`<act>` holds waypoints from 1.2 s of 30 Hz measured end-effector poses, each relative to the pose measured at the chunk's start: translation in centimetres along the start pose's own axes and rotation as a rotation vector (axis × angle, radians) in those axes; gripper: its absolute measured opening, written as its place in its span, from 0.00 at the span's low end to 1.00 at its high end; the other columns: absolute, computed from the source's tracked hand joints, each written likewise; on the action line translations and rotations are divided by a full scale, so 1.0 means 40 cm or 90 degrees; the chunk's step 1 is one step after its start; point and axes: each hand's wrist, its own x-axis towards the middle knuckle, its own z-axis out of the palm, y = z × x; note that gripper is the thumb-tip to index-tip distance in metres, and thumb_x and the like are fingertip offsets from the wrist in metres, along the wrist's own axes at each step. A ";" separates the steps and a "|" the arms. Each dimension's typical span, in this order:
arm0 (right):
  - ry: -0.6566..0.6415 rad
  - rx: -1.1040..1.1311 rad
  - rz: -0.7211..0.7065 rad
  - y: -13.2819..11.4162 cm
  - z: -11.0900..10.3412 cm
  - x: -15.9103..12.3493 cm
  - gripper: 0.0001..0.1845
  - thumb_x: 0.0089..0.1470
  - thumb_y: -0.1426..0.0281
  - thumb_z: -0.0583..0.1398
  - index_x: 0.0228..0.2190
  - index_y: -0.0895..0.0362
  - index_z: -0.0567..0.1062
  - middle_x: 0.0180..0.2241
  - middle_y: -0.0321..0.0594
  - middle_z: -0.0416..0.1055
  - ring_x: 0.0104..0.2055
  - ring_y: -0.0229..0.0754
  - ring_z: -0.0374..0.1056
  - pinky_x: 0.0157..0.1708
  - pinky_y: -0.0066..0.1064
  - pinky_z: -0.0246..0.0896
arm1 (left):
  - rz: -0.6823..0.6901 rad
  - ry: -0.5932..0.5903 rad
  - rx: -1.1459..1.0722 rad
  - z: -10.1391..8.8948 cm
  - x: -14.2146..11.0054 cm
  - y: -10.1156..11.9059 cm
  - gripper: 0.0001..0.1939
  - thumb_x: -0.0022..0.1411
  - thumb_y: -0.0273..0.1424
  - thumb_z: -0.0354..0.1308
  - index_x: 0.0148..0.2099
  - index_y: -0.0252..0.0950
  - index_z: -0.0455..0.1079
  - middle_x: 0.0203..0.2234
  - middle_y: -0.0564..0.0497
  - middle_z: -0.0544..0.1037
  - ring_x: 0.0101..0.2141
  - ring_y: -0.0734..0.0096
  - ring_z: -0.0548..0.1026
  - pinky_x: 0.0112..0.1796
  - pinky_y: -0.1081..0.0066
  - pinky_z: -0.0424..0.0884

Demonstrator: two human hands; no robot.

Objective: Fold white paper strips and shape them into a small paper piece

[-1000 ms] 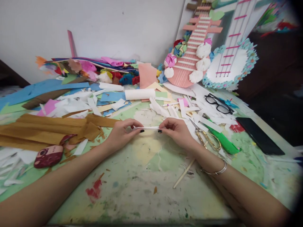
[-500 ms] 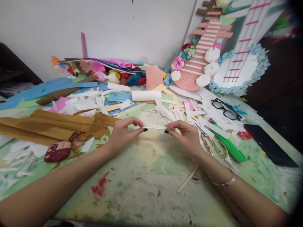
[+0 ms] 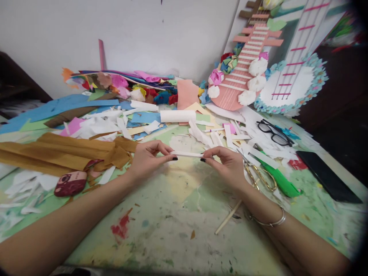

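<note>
A narrow white paper strip (image 3: 187, 154) is stretched level between my two hands, just over the table. Its left end is pinched between the thumb and fingers of my left hand (image 3: 151, 158). My right hand (image 3: 225, 165) pinches the other end the same way. Gold-handled scissors (image 3: 266, 178) lie beside my right wrist, partly hidden by the hand. Close by is a green crepe-paper piece (image 3: 283, 183). A thin wooden stick (image 3: 228, 217) rests under my right forearm.
Brown crepe paper (image 3: 63, 151) and a dark red rounded case (image 3: 70, 183) lie at left. Behind my hands are a white paper roll (image 3: 177, 116) and white scraps. Glasses (image 3: 274, 132) and a black phone (image 3: 327, 176) lie at right. Paper instruments (image 3: 238, 80) lean at the back.
The camera view has shifted, so the table appears further right. Both hands keep their pinch, and the gap between them has widened a little, with more of the white strip showing.
</note>
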 end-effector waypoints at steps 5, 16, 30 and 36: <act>0.009 0.006 -0.003 -0.005 0.002 0.003 0.02 0.48 0.74 0.63 0.28 0.56 0.76 0.28 0.36 0.75 0.32 0.37 0.71 0.37 0.32 0.66 | -0.004 -0.010 -0.035 -0.002 0.006 0.003 0.10 0.48 0.30 0.69 0.27 0.36 0.70 0.23 0.51 0.76 0.27 0.71 0.74 0.32 0.71 0.70; -0.005 0.006 0.013 -0.011 0.005 -0.001 0.05 0.50 0.72 0.63 0.32 0.55 0.79 0.26 0.35 0.79 0.31 0.37 0.74 0.36 0.31 0.70 | -0.007 -0.099 0.076 -0.002 0.001 0.030 0.08 0.57 0.34 0.61 0.37 0.38 0.79 0.28 0.49 0.77 0.30 0.70 0.71 0.33 0.72 0.65; -0.043 0.031 0.103 -0.018 0.029 -0.010 0.05 0.47 0.72 0.62 0.29 0.56 0.79 0.27 0.36 0.78 0.29 0.36 0.74 0.33 0.29 0.70 | -0.234 -0.010 -0.260 0.027 -0.008 0.014 0.10 0.50 0.35 0.68 0.36 0.37 0.78 0.30 0.49 0.81 0.32 0.69 0.78 0.39 0.69 0.74; -0.073 0.084 0.163 -0.029 0.044 -0.022 0.04 0.48 0.70 0.61 0.29 0.57 0.75 0.26 0.37 0.77 0.29 0.38 0.75 0.32 0.30 0.70 | -0.268 0.013 -0.399 0.049 -0.015 0.032 0.10 0.47 0.28 0.70 0.34 0.35 0.77 0.30 0.53 0.79 0.32 0.77 0.75 0.40 0.75 0.73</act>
